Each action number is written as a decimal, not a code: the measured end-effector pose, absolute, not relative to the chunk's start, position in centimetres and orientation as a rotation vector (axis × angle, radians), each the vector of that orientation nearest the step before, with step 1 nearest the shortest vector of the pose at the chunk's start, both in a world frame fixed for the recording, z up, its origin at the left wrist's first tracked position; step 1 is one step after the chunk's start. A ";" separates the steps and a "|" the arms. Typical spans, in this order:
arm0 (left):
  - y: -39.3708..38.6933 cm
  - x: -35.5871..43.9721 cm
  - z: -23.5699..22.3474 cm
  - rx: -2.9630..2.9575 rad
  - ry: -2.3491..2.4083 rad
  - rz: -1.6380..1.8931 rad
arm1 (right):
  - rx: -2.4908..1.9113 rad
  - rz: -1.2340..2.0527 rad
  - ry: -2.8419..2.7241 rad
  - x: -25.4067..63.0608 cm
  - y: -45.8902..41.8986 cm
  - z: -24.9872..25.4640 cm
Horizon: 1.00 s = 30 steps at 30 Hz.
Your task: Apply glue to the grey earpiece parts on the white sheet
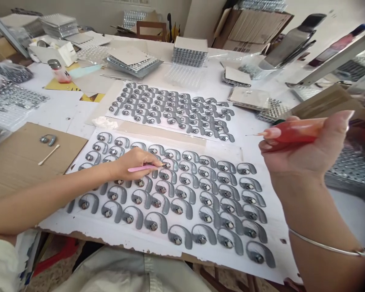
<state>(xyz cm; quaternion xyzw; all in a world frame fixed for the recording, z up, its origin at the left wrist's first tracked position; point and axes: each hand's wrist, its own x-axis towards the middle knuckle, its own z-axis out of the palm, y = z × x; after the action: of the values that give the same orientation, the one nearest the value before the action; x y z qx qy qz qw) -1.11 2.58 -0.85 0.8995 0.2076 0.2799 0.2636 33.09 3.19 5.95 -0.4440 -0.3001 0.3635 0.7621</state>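
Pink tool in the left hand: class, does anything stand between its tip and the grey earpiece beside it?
Nothing visible does: the left hand holds the pink tool with its tip right at the grey earpiece. The right hand, with the red bottle, is off to the side.

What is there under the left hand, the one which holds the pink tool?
Grey ear-hook pieces on a white sheet show around the left hand and at the tip of the pink tool. What lies directly beneath the hand is covered.
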 end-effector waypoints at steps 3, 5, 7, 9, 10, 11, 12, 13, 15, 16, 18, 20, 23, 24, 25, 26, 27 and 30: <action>2.7 -0.8 0.2 2.300 0.698 0.773 | -1.027 0.844 -0.645 33.9 2.9 5.6; 2.8 -0.3 0.7 2.285 0.742 0.801 | -1.026 0.895 -0.711 34.1 2.9 5.3; 3.0 0.4 0.9 2.315 0.742 0.851 | -1.017 0.930 -0.782 33.8 2.9 5.2; 3.2 1.2 0.8 2.367 0.724 0.879 | -1.012 0.968 -0.844 33.1 2.9 5.1; 3.3 1.5 0.7 2.403 0.711 0.883 | -1.015 0.985 -0.879 32.8 2.9 5.1; 3.3 1.6 0.5 2.444 0.697 0.881 | -1.018 0.996 -0.915 32.5 2.8 5.0; 3.4 1.7 0.5 2.485 0.686 0.870 | -1.022 1.007 -0.950 32.2 2.8 4.8; 3.4 1.6 0.4 2.521 0.686 0.853 | -1.027 1.010 -0.979 31.9 2.8 4.6; 3.3 1.2 0.6 2.551 0.742 0.823 | -1.027 1.031 -1.017 31.4 2.7 4.1; 3.3 0.9 0.9 2.539 0.799 0.801 | -1.018 1.050 -1.013 31.2 2.6 3.8; 3.4 0.6 1.7 2.477 0.941 0.736 | -0.992 1.108 -0.995 30.5 2.4 3.4; 3.6 0.6 2.6 2.391 1.049 0.643 | -0.972 1.208 -1.017 29.6 2.2 3.2; 4.4 1.3 3.5 2.267 1.037 0.506 | -0.973 1.396 -1.102 28.1 1.5 3.2; 4.7 1.6 3.6 2.263 1.001 0.455 | -0.991 1.464 -1.117 27.7 1.2 3.2; 5.0 2.0 3.6 2.285 0.970 0.401 | -1.017 1.533 -1.124 27.5 0.8 3.2; 5.3 2.3 3.5 2.321 0.946 0.346 | -1.051 1.601 -1.127 27.3 0.4 3.1; 5.6 2.5 3.2 2.359 0.931 0.295 | -1.092 1.667 -1.135 27.1 0.1 2.9; 6.2 3.0 2.3 2.385 0.898 0.140 | -1.182 1.820 -1.169 27.0 -1.0 2.2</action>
<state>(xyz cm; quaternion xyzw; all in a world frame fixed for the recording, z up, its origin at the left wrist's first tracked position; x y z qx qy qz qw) 2.98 6.23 2.29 0.8942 0.3366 0.0526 0.2903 26.98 -1.00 2.21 -0.4523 -0.4472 0.6966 0.3319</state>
